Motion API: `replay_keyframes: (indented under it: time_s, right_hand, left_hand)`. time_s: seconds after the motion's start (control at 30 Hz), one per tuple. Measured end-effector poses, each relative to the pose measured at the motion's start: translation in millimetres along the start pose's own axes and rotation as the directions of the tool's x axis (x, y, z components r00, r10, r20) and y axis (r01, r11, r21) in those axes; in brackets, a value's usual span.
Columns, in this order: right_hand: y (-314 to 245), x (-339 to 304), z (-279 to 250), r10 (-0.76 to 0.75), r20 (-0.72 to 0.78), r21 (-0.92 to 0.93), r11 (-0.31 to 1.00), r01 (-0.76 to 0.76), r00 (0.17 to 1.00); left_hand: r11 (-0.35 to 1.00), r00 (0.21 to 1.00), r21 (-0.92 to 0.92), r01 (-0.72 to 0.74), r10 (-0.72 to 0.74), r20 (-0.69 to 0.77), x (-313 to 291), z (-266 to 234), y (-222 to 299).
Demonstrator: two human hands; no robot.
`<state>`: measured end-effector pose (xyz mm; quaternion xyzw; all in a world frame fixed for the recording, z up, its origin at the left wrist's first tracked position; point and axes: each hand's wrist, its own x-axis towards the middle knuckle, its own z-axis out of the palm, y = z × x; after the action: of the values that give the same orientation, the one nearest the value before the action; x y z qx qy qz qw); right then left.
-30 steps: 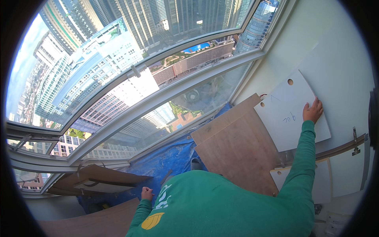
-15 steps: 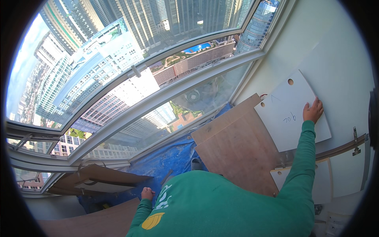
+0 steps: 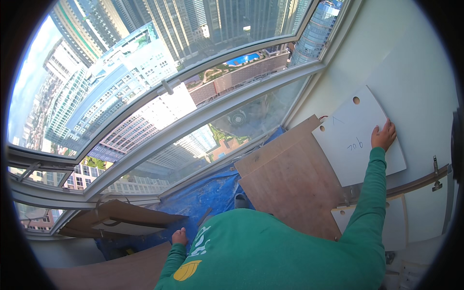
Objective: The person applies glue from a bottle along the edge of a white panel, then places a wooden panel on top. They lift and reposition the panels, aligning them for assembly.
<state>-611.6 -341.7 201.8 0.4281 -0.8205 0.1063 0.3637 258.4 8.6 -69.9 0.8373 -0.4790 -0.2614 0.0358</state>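
A white cabinet door with two round hinge cut-outs and pencil-like marks leans upright against the wall at the right. My right hand grips its right edge, thumb on the marked face and fingers over the edge. Beneath and left of it stands a large brown wooden panel. My left hand hangs low beside my body, fingers curled in; what is inside them, if anything, is hidden. It touches none of the panels.
A blue tarp covers the floor below the big window. Brown boards lean at the left. Another white panel with holes stands at the lower right, near a wooden rail. A brown surface lies at the lower left.
My left hand has shifted very slightly. My right hand keeps its hold on the cabinet door, which stays in place.
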Motion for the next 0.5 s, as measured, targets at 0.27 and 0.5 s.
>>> replay_keyframes:
  time_s: [0.27, 0.5]
  right_hand:
    - [5, -1, 0, -0.003, -0.011, -0.009, 1.000, 0.003, 1.000]
    - [4, -3, 1, -0.012, -0.012, -0.009, 1.000, 0.012, 1.000]
  left_hand:
    - [0.943, 0.981, -0.274, 0.188, -0.165, 0.103, -13, -17, 24]
    - [0.958, 0.993, -0.261, 0.118, -0.111, 0.041, -13, 4, -10]
